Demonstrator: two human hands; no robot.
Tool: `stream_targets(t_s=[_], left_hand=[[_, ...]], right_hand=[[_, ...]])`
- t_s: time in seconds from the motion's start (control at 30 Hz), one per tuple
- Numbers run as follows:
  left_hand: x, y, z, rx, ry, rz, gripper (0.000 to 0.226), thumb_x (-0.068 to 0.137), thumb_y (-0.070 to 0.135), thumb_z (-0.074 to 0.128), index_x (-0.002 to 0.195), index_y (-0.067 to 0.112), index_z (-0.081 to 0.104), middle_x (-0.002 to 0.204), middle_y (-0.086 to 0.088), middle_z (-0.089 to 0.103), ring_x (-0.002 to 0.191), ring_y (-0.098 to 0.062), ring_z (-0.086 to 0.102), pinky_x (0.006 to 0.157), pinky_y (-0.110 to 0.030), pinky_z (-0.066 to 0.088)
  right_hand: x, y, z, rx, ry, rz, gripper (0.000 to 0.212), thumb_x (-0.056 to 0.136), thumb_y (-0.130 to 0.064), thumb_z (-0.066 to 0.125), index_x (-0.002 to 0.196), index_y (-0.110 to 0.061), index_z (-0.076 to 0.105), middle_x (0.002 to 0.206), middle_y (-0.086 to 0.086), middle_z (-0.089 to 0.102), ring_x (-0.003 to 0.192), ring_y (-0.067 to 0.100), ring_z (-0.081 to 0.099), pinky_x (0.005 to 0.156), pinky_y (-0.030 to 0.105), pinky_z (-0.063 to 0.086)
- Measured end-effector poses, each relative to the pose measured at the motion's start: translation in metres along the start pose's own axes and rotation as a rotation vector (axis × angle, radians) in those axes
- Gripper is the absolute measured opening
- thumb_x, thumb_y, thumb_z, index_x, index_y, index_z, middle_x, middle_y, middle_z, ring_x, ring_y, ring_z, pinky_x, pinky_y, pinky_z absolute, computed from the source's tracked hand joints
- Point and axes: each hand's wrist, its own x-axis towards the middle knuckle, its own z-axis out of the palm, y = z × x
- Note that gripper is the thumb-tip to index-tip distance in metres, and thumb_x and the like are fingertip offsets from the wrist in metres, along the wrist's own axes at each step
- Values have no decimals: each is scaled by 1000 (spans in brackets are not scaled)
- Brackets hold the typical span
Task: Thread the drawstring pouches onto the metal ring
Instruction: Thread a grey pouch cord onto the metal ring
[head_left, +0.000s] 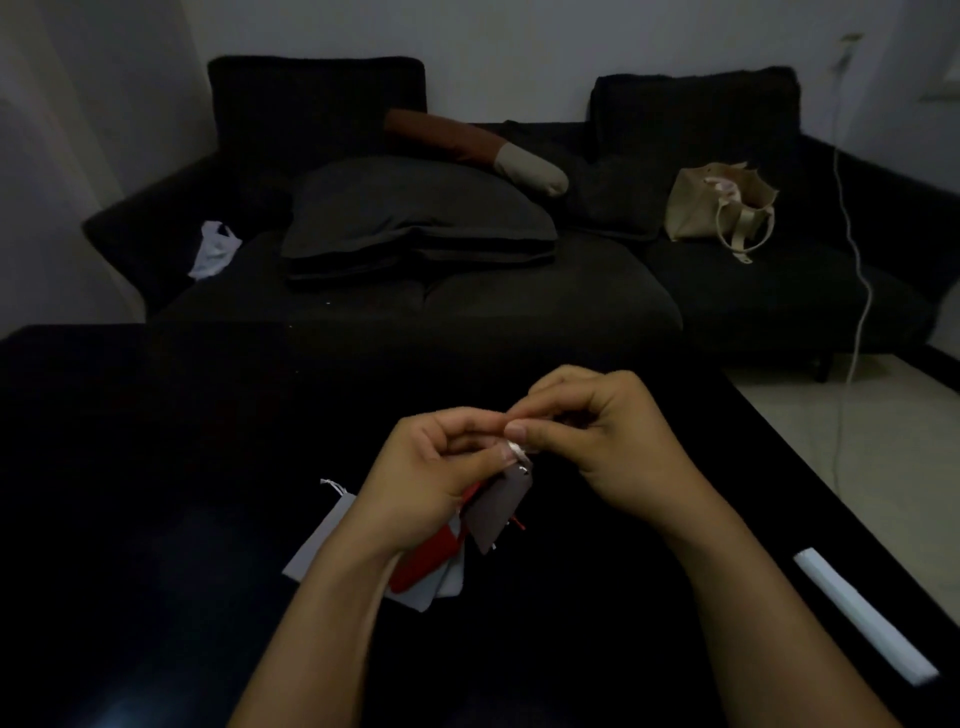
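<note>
Pouches (498, 506), brown, red and grey: bunched above the black counter (156, 467) near its middle, pinched at their cords by both hands, left (431, 478) and right (608, 441). White strip (865, 616): counter's right edge. Dark sofa (467, 291) beyond, bearing cushions (415, 213) and a beige bag (719, 208).

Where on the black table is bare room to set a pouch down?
Bare: left of the grey pouch, and between the right hand and the white strip. Crowded under the left hand, where pouches bunch.
</note>
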Motion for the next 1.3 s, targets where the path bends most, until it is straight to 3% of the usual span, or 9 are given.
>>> stream_targets(t_s=[0.13,0.23,0.37,0.53,0.73,1.0,1.2,1.3], left_hand=[[2,3,-3,-75,-30,-10,50,73,7,73,121,16,60,88,-16,74,82,-20,72,75,-26,56],[2,3,-1,-105,-10,30,44,73,8,71,116,13,63,82,-10,74,79,-19,72,72,-24,56],[3,1,0,-178,46,43,30,76,8,68,106,10,70,91,-13,76,83,-22,74,70,-22,56],[5,-2,1,-37,141,73,14,85,5,67,94,11,76,89,-8,77,84,-16,73,68,-19,54],[7,-5,6,-2,229,109,13,91,5,62,93,11,74,86,-3,77,81,-10,72,68,-17,54],[8,-7,11,6,248,135,15,91,6,61,91,15,73,86,0,77,83,-8,72,68,-15,52],[7,-9,14,86,331,172,14,90,9,66,92,18,75,90,3,77,89,-9,72,70,-15,53],[5,-9,17,100,371,182,13,89,8,67,93,18,75,90,4,76,89,-6,72,70,-13,52]], right_hand=[[-2,-1,-5,216,46,145,11,73,-6,80,84,-7,78,78,5,75,72,10,70,63,18,51],[-3,0,-3,339,72,229,22,65,-13,79,83,-2,75,76,13,74,66,16,67,56,20,52],[-2,5,5,491,70,308,18,67,-12,76,84,-6,75,80,16,75,71,22,71,61,23,56],[-1,6,9,434,85,343,13,77,-9,74,89,-2,75,80,10,75,67,12,67,55,17,50],[-2,5,13,510,60,368,16,86,3,64,100,4,73,93,18,75,74,13,70,65,18,55],[2,11,18,493,178,439,16,81,-1,72,93,10,71,78,20,69,59,11,62,54,16,52],[-1,8,20,531,129,400,15,86,-4,67,95,7,73,82,16,71,69,14,64,58,16,51],[-2,4,21,516,94,379,17,82,-3,72,98,5,74,91,19,75,86,27,73,74,27,60]])
